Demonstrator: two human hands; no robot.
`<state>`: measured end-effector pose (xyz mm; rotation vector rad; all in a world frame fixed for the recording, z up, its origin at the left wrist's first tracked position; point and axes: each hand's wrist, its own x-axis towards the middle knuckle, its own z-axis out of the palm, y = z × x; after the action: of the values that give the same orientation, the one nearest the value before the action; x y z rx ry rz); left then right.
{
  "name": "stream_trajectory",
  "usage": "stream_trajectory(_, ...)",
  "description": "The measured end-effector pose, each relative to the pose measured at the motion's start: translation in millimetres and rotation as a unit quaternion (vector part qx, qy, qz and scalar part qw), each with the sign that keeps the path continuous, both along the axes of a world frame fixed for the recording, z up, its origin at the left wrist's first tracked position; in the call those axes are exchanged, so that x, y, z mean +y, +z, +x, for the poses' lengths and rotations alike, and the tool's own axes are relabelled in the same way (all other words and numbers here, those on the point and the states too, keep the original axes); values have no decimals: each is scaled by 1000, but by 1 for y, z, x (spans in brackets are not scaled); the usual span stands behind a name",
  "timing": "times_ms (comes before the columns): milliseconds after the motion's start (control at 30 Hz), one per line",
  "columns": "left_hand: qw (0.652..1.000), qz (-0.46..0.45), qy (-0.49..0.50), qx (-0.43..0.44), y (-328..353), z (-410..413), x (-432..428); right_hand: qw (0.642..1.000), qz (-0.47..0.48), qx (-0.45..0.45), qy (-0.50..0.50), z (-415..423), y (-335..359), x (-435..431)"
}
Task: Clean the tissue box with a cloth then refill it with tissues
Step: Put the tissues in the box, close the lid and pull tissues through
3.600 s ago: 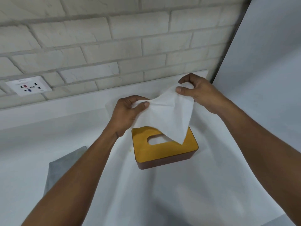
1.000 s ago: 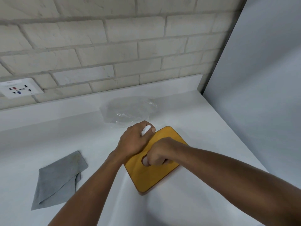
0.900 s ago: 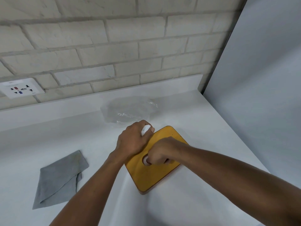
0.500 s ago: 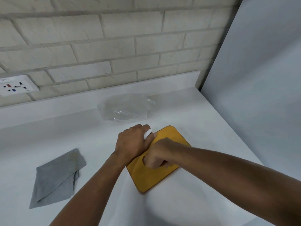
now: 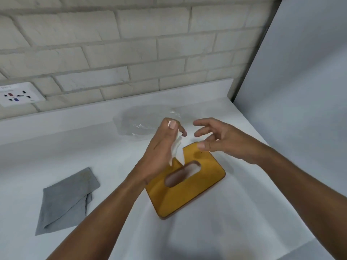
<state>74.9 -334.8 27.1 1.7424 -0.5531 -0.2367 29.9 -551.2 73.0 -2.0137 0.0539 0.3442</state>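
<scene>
Grey woven cloth [image 5: 65,199] nearest, at the left on the white counter [image 5: 56,143]: folded into a loose, uneven wedge, matte and faintly nubby, well apart from the box.

Further in, mustard-yellow tissue box [image 5: 187,196], flat on the counter near its middle and turned at an angle. Smooth rectangular lid with rounded corners, thin brown edge beneath, long oval slot [image 5: 180,175] cut through the centre.

Half a second ago, both hands down on that lid, right fingers at the slot. Now both lifted clear, the slot uncovered and dark inside.

Left hand [image 5: 161,151] raised over the box's left edge, pinching a white tissue [image 5: 177,149] between thumb and fingers. Tissue twisted into a narrow, crumpled strip, hanging down to the slot's rim; impossible to tell whether its tip goes in.

Right hand [image 5: 221,137] over the far corner, touching nothing, fingers spread and loosely bent, empty.

Beyond the hands, crinkled clear plastic wrapper [image 5: 139,122], glossy, slumped on the counter. Behind it a low white upstand, a white socket plate [image 5: 16,93] at far left, and the pale brick wall [image 5: 131,44], rough-faced with recessed joints. Smooth white panel [image 5: 300,91] along the right.
</scene>
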Motion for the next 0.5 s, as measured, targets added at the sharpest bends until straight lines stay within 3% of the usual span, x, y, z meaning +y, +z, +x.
stream_trajectory(67, 997, -55, -48, 20, 7, -4, -13, 994, 107, -1, 24, -6, -15, 15)
stream_trajectory(133, 997, -8, -82, -10, -1, -9, -23, 988, 151, -20, 7, -9, -29, 27)
stream_trajectory(200, 985, 98, -44, -134, -12, -12, -21, 988, 141, -39, -45, -8, -35, 29)
stream_trajectory(300, 969, 128, 47, -205, -23, -5, 0, 976, 121, -68, -169, -6, -45, 8)
stream_trajectory(333, 937, 200, 36, -286, -28, -1, 8, 971, 101, -73, -203, -5, -50, -3)
stream_trajectory(400, 821, 365, -48, -437, -41, 9, 21, 968, 45, -67, -238, -3, -62, -19)
stream_trajectory(433, 787, 404, -90, -458, -46, 12, 23, 968, 24, -63, -240, -3, -66, -23)
stream_trajectory(500, 757, 432, -156, -464, -46, 11, 16, 968, 23, -67, -239, -1, -73, -23)
